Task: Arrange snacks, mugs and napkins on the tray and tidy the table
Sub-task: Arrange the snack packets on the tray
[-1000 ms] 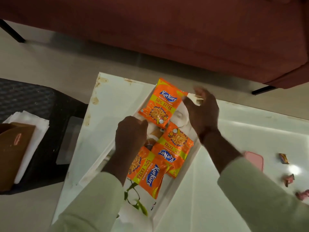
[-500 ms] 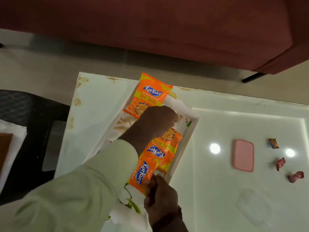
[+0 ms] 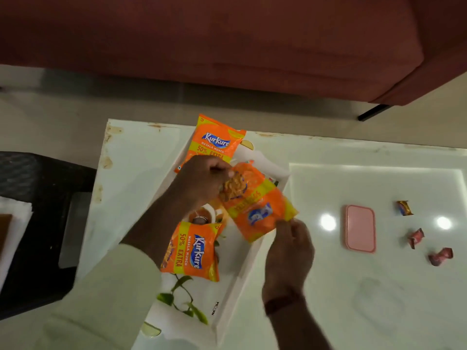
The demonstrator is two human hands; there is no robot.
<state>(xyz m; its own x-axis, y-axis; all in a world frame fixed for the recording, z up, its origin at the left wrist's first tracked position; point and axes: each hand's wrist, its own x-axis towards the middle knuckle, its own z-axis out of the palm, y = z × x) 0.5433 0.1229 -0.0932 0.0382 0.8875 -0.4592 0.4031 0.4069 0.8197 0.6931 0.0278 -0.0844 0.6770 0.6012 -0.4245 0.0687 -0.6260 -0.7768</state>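
A white tray (image 3: 242,281) with a leaf print lies slantwise on the glossy white table (image 3: 328,299). Three orange snack packets are on or over it. One packet (image 3: 217,142) leans on the tray's far end. Another packet (image 3: 194,251) lies flat in the tray's middle. The third, blurred packet (image 3: 255,205) is lifted above the tray's right side. My left hand (image 3: 202,178) pinches its far end and my right hand (image 3: 290,251) pinches its near corner. A mug (image 3: 204,215) shows partly under my left wrist.
A pink lid (image 3: 360,228) lies right of the tray. Three small wrapped candies (image 3: 417,238) sit further right. A clear container (image 3: 379,301) is faintly visible at the near right. A dark chair (image 3: 38,223) with white napkins (image 3: 12,223) stands left. A maroon sofa (image 3: 227,41) is beyond.
My right hand came up from the near packet to the middle packet's corner. Both hands have lifted that packet and swung it right. The near packet now lies flat in the tray.
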